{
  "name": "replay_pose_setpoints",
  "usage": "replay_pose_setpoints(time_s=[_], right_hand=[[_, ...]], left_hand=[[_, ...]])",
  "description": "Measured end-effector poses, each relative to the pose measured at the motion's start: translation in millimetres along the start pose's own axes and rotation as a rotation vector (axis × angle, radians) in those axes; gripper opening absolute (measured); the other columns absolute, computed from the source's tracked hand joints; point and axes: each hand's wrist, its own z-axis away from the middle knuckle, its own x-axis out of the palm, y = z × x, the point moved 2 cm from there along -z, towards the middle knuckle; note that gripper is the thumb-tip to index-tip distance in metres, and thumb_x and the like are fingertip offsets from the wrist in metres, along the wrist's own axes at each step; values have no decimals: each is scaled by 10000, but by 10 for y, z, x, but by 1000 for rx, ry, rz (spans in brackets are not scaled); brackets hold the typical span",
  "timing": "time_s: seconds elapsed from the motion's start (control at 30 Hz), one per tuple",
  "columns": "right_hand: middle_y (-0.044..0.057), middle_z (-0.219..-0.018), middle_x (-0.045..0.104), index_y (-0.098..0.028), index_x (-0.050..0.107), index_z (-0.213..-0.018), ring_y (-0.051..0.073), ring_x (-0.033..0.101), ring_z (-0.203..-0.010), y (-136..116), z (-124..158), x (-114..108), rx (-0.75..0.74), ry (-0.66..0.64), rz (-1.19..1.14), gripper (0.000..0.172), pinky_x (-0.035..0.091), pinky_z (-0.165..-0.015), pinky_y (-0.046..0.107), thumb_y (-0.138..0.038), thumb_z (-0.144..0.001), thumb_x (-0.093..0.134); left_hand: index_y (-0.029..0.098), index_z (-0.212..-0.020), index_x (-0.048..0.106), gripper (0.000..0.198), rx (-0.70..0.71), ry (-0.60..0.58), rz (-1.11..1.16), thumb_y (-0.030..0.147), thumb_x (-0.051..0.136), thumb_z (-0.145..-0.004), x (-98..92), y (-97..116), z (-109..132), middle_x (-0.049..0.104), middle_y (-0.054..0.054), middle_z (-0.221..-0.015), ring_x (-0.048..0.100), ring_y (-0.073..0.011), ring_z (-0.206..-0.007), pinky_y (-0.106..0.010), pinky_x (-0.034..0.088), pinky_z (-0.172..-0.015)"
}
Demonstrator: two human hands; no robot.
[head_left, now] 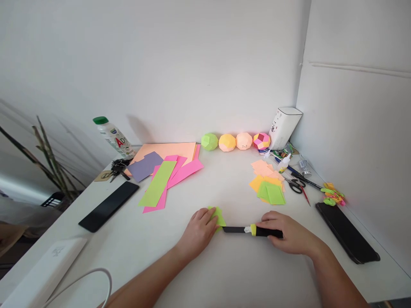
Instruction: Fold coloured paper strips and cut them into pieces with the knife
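Observation:
My left hand [201, 229] lies on a small piece of lime-green paper [219, 216], its fingers together and pressing the sheet to the table. Most of the paper's left part is hidden under those fingers. In my right hand [282, 231] is a knife [237, 229] with a dark blade, a yellow collar and a black handle. The blade lies level, pointing left, and its tip meets the lower right edge of the green paper; whether it is under or beside the sheet I cannot tell.
Green squares [272, 193] over orange and peach ones lie ahead to the right, near scissors [295, 186] and a glue bottle [284, 164]. Paper strips [159, 184] and a black phone [109, 206] lie left. Paper balls [227, 142] line the wall. A black case [346, 233] sits right.

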Motion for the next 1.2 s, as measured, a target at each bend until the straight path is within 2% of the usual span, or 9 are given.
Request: replay_pose_setpoints(time_s=[0.13, 0.23, 0.47, 0.63, 0.77, 0.83, 0.93, 1.07, 1.2], right_hand=[[50, -1076, 615, -293, 635, -1192, 196, 589, -971, -59, 11, 18, 7, 6, 51, 525, 507, -830, 307, -78, -734, 494], [58, -1058, 617, -286, 630, -1195, 202, 584, -960, -135, 53, 41, 17, 15, 99, 536, 506, -818, 312, -61, -731, 487], [76, -1054, 594, -257, 563, -1257, 200, 581, -933, -389, 294, 235, 82, -17, 138, 518, 495, -817, 319, -81, -779, 471], [83, -1062, 592, -224, 562, -1222, 210, 591, -911, -546, 350, 413, 137, -57, 140, 434, 508, -788, 332, -117, -811, 471], [115, -1062, 595, -167, 552, -1252, 234, 600, -908, -651, 283, 469, 172, -109, 212, 458, 523, -772, 355, -103, -806, 477], [127, -1067, 599, -150, 552, -1262, 241, 604, -916, -703, 242, 474, 190, -148, 242, 464, 526, -780, 357, -98, -806, 480], [139, -1097, 601, -137, 538, -1289, 250, 608, -934, -774, 195, 467, 219, -189, 266, 479, 528, -800, 364, -92, -816, 470], [141, -1118, 603, -129, 530, -1305, 258, 606, -959, -818, 180, 454, 244, -214, 282, 480, 524, -821, 368, -92, -832, 455], [142, -1120, 606, -127, 547, -1289, 251, 611, -947, -822, 179, 449, 246, -217, 305, 470, 524, -817, 353, -87, -828, 463]], left_hand=[[175, -1021, 615, 251, -8, -25, 15, 236, 384, -943, -47, 25, -2, 599, -130, -1188, 538, -266, -999, -463, 503, -859], [147, -1122, 587, 302, 13, -58, 14, 287, 421, -912, -65, 54, 6, 562, -154, -1222, 512, -293, -1033, -489, 482, -881], [119, -1197, 558, 364, 27, -66, -61, 135, 395, -871, 3, 67, 28, 540, -156, -1259, 486, -291, -1061, -484, 473, -888], [133, -1262, 523, 408, 15, -115, -56, 142, 388, -877, 27, 54, 43, 494, -127, -1360, 499, -286, -1072, -484, 458, -921], [131, -1319, 480, 432, 12, -154, -78, 161, 353, -906, 32, 59, 45, 469, -112, -1398, 423, -302, -1251, -477, 409, -1001], [103, -1355, 438, 442, 37, -192, -88, 212, 343, -937, 43, 58, 51, 438, -132, -1423, 336, -304, -1340, -474, 348, -1063], [68, -1416, 335, 550, 79, -247, -56, 385, 335, -966, 66, 40, 77, 333, -178, -1479, 262, -310, -1385, -466, 284, -1107], [80, -1479, 160, 824, 96, -277, 12, 629, 353, -895, 87, 10, 115, 168, -193, -1532, 150, -352, -1411, -494, 219, -1125], [107, -1494, 62, 983, 110, -309, 59, 745, 370, -813, 87, 9, 126, 75, -192, -1545, 103, -386, -1412, -524, 172, -1125]])
